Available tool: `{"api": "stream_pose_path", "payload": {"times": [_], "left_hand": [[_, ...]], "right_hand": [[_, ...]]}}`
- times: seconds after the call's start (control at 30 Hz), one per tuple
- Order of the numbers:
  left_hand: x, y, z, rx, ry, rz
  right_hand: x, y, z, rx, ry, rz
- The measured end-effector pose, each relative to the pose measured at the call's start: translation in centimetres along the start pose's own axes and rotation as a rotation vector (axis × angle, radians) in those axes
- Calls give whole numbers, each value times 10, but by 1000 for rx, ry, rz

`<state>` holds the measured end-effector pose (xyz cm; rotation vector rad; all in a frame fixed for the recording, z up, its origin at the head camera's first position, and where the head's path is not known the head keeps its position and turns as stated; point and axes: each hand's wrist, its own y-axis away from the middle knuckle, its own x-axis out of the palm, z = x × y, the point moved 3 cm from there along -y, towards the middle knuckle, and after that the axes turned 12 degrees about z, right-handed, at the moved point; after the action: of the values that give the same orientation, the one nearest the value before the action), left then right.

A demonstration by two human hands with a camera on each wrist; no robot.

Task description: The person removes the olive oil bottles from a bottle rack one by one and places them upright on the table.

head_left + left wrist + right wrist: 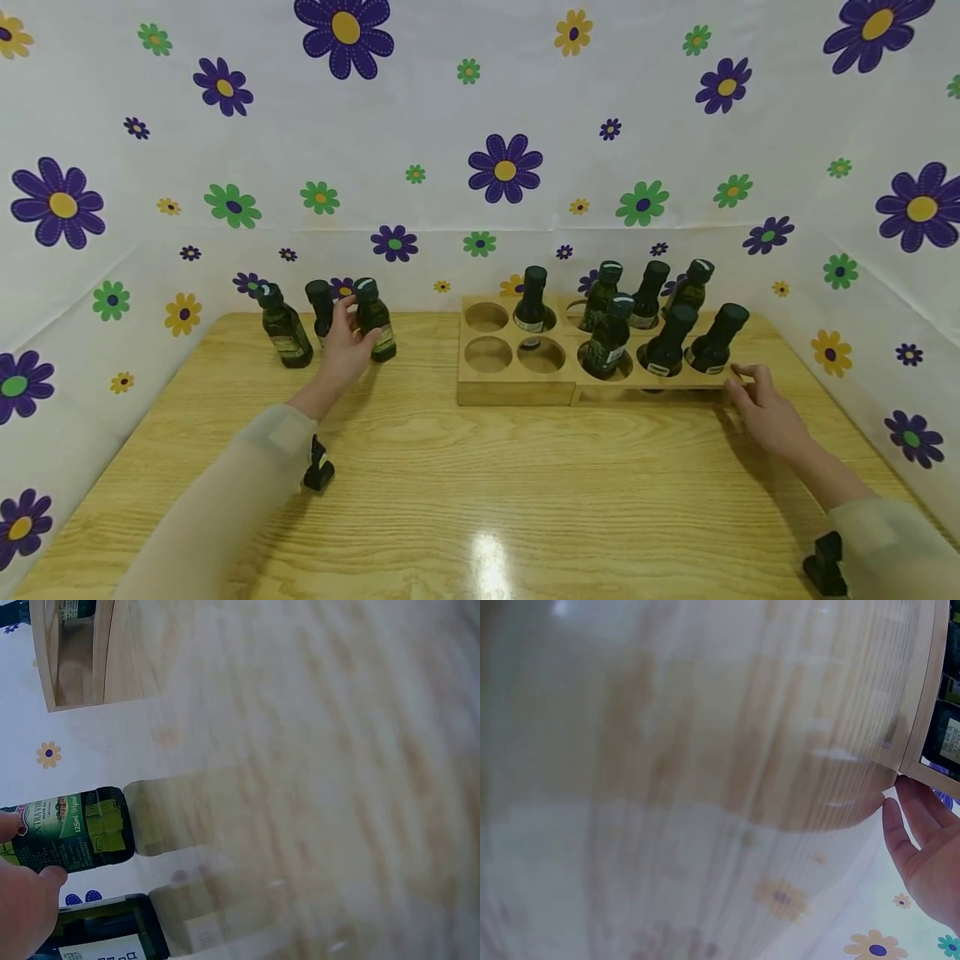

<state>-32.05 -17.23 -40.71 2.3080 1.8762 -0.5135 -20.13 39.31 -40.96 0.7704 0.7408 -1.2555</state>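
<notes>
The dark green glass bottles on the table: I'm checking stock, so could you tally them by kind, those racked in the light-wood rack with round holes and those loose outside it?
Dark green glass bottles in the holed light-wood rack: 7
Loose bottles outside it, one in the left hand: 3
Total: 10

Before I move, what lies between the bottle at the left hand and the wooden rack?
Bare tabletop only, between that bottle and the rack, in the head view.
</notes>
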Motion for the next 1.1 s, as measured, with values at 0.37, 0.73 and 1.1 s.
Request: {"api": "stream_pose_path", "payload": {"times": [0.37,0.73,1.1], "left_hand": [[-1,3,-3,3,-17,17],[4,41,-26,101,20,-72],[59,32,-70,235,36,100]], "right_hand": [[0,0,-3,-5,-4,-6],[-1,0,1,-17,-47,15],[0,2,2,-27,-53,18]]}}
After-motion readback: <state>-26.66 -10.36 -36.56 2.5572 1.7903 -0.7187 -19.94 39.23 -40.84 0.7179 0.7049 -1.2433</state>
